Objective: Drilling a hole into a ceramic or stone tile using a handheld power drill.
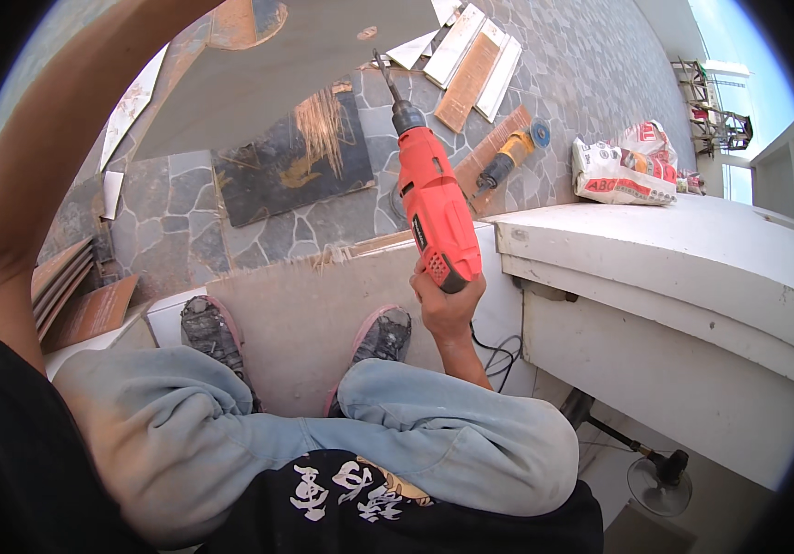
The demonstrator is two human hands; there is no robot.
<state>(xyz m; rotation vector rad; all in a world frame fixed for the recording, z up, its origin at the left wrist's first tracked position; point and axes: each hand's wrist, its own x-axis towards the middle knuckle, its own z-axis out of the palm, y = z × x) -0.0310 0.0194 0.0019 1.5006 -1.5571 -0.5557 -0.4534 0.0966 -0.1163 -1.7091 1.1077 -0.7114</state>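
Note:
My right hand (452,309) is closed round the handle end of a red power drill (438,198). Its long bit (385,74) points away from me, with the tip near the right edge of a large grey panel (267,78). A small brownish mark (366,33) shows on that panel near the tip. From this single view I cannot tell whether the bit touches it. My left arm (55,138) curves up along the left side and leaves the picture at the top, so my left hand is out of sight. A black cord (505,358) hangs below my right hand.
An angle grinder (508,159) lies on a brown plank right of the drill. Cut tile strips (471,69) lie beyond it. A dark board (295,157) rests on the stone-patterned floor. At right are a white ledge (655,245), a bag (625,166) and a standing fan (660,480). Stacked tiles (64,286) lean at left.

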